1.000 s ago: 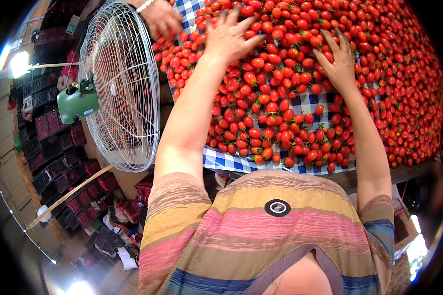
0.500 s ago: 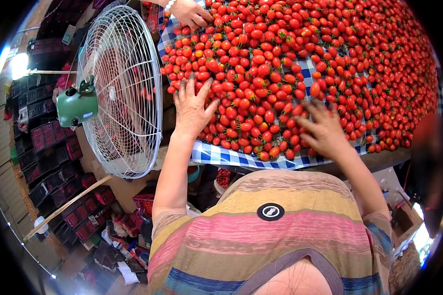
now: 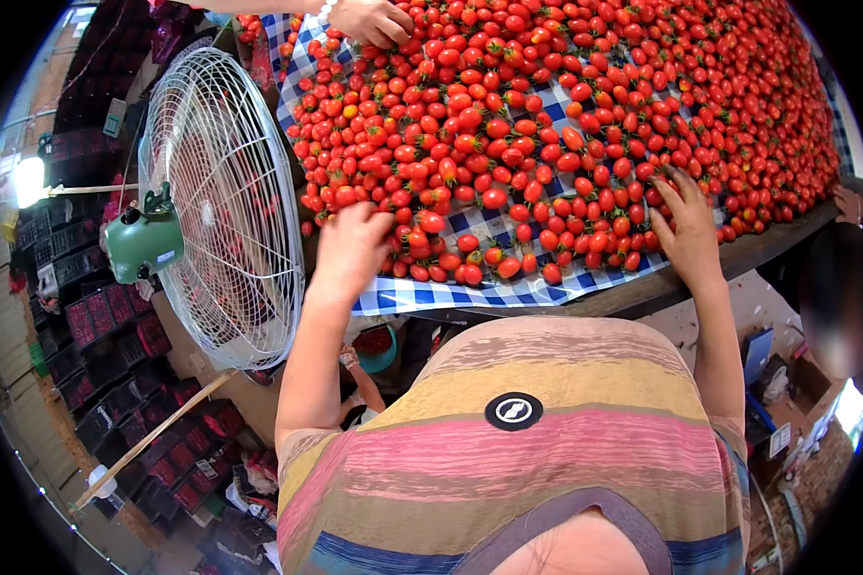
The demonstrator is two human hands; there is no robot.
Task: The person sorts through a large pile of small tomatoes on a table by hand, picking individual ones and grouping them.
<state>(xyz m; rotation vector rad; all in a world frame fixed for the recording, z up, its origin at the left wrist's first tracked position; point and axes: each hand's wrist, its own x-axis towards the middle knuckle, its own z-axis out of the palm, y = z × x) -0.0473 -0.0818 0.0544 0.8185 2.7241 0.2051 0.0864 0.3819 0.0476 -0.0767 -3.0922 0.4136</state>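
Small oval cherry tomatoes point(image 3: 470, 144), red with some green stems, cover a blue-and-white checked cloth point(image 3: 422, 297) on the table. At the near left edge of the spread, my left hand point(image 3: 353, 247) touches tomatoes with bent fingers. Its thumb stands apart, its fingertips are partly hidden, and no tomato shows in its grasp. On the right, my right hand point(image 3: 688, 230) rests against the tomatoes, fingers apart and holding nothing. Bare patches of checked cloth show between the two hands.
A large caged fan point(image 3: 222, 206) stands close to my left arm. Another person's hand point(image 3: 372, 19) is among the tomatoes at the far left; another hand point(image 3: 851, 204) is at the right table edge. Stacked dark crates point(image 3: 105, 316) and a teal basin point(image 3: 379, 355) sit below left.
My left hand has come nearer and its fingers have bent. My right hand has shifted right, and tomatoes between the hands have spread, baring more cloth. The view has shifted.
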